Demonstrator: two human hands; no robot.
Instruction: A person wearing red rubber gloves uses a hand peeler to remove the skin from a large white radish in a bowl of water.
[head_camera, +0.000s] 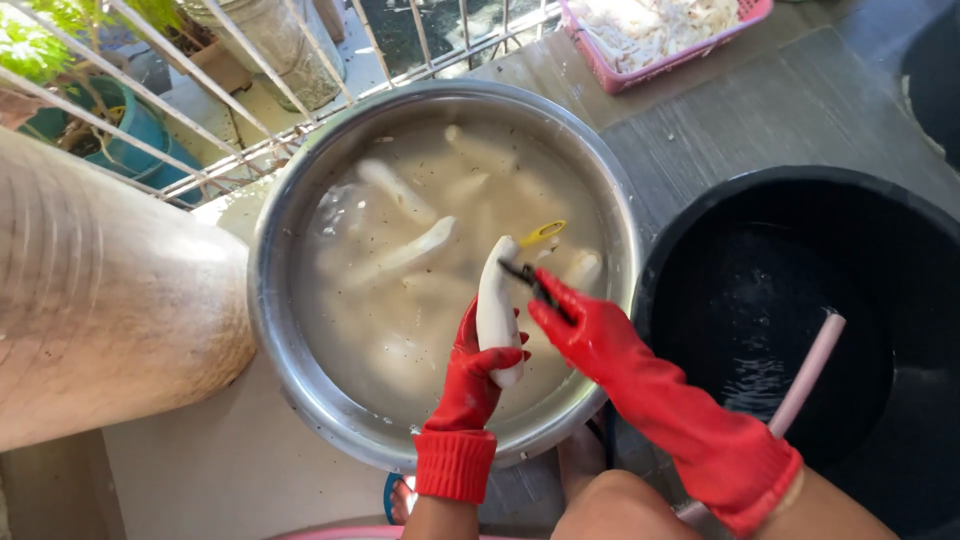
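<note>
The floor (760, 110) is grey stone or concrete slabs, wet in places, and it carries everything here. At the far left a white metal railing (250, 145) runs across, with green plants and a blue pot (135, 125) behind it. A thick tan pillar (100, 300) fills the left side, just beside the basin.

A large steel basin (290, 340) sits in the middle, full of cloudy water with several pale peeled roots (405, 250) floating or sunk in it. To its right, touching or nearly so, stands a big black tub (900, 240) holding dark water, with a pink hose (810, 370) dipping into it from the near side. At the far edge a pink basket (640, 72) holds pale scraps.

Both hands wear red rubber gloves and reach out over the near part of the basin. The left hand (470, 385) comes up from below, its grip closed around the lower end of a white root (497, 305), which stands nearly upright above the water. The right hand (585, 335) comes in from the near right, forearm slanted, its grip closed on a peeler (535, 255) with a yellow head, set against the upper part of the root.
</note>
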